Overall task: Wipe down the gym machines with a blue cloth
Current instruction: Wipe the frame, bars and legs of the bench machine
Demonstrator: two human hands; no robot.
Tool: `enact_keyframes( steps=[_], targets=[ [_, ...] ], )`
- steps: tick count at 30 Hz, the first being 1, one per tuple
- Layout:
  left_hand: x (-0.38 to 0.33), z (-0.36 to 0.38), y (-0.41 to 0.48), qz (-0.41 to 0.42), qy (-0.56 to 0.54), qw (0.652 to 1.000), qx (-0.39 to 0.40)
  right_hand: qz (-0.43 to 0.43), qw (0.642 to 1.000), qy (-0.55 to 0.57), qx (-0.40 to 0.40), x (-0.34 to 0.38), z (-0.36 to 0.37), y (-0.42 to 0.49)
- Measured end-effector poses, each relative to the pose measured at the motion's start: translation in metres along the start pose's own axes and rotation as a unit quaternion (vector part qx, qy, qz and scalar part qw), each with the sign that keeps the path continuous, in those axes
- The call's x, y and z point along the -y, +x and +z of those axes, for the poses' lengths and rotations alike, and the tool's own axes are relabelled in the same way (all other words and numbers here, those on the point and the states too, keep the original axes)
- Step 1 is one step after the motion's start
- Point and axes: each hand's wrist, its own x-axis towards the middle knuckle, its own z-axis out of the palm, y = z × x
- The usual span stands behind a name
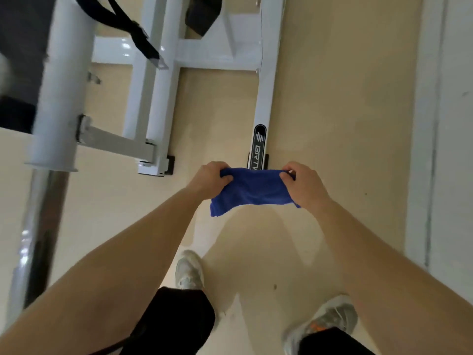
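Note:
I hold a blue cloth (252, 190) stretched between both hands at waist height, over the floor. My left hand (210, 179) grips its left end and my right hand (304, 183) pinches its right end. Below and beyond the cloth lies the white frame of a gym machine (266, 73), its long base rail carrying a black logo plate (259, 144). The cloth hides the near end of that rail. It is not touching the machine.
A thick white tube (60, 85) and a chrome bar (33, 239) stand at the left, close to my left arm. A black strap (133, 29) hangs over the frame. My two feet in pale sneakers (189, 270) stand on the beige floor. A pale wall (448, 124) runs along the right.

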Motion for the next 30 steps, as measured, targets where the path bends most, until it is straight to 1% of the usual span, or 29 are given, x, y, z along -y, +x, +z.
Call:
enact_keyframes(
  steps=[2,5,8,9,10,11,12,13,14,15,16,18,23,27,30],
  targets=[
    [-0.006,-0.007,0.003,0.009,0.011,1.0,0.004,-0.006,1.0,0.0,0.001,0.008,-0.009,0.004],
    [-0.021,-0.024,0.008,0.025,0.012,1.0,-0.006,-0.018,0.999,-0.009,-0.028,0.018,-0.026,0.017],
    [-0.043,-0.034,0.007,0.02,-0.028,0.999,-0.019,-0.03,0.996,-0.032,-0.073,0.027,-0.039,0.023],
    [-0.051,-0.032,0.004,0.017,-0.042,0.998,-0.037,-0.034,0.993,-0.039,-0.106,0.029,-0.041,0.018],
    [-0.06,-0.028,-0.001,0.014,-0.057,0.995,-0.075,-0.037,0.988,-0.035,-0.147,0.03,-0.04,0.01],
    [-0.07,-0.021,-0.008,0.007,-0.092,0.988,-0.122,-0.039,0.982,-0.006,-0.185,0.03,-0.037,-0.001],
    [-0.083,-0.015,-0.018,-0.009,-0.149,0.977,-0.152,-0.034,0.979,0.05,-0.196,0.032,-0.031,-0.014],
    [-0.095,-0.008,-0.029,-0.03,-0.217,0.964,-0.152,-0.027,0.976,0.125,-0.175,0.037,-0.025,-0.027],
    [-0.106,0.0,-0.04,-0.044,-0.274,0.952,-0.129,-0.029,0.97,0.2,-0.134,0.043,-0.017,-0.039],
    [-0.115,0.009,-0.051,-0.04,-0.311,0.944,-0.101,-0.041,0.959,0.264,-0.093,0.052,-0.01,-0.051],
    [-0.12,0.018,-0.062,-0.023,-0.329,0.94,-0.086,-0.053,0.946,0.313,-0.067,0.06,-0.003,-0.06],
    [-0.121,0.028,-0.081,0.007,-0.342,0.935,-0.098,-0.063,0.922,0.379,-0.048,0.073,0.008,-0.07],
    [-0.123,0.025,-0.088,0.043,-0.312,0.941,-0.123,-0.086,0.906,0.409,-0.073,0.076,0.01,-0.076],
    [-0.139,0.009,-0.072,0.046,-0.299,0.945,-0.125,-0.103,0.909,0.394,-0.094,0.083,-0.004,-0.05],
    [-0.154,-0.013,-0.037,0.048,-0.289,0.946,-0.139,-0.088,0.921,0.364,-0.112,0.093,-0.021,-0.009]
  ],
)
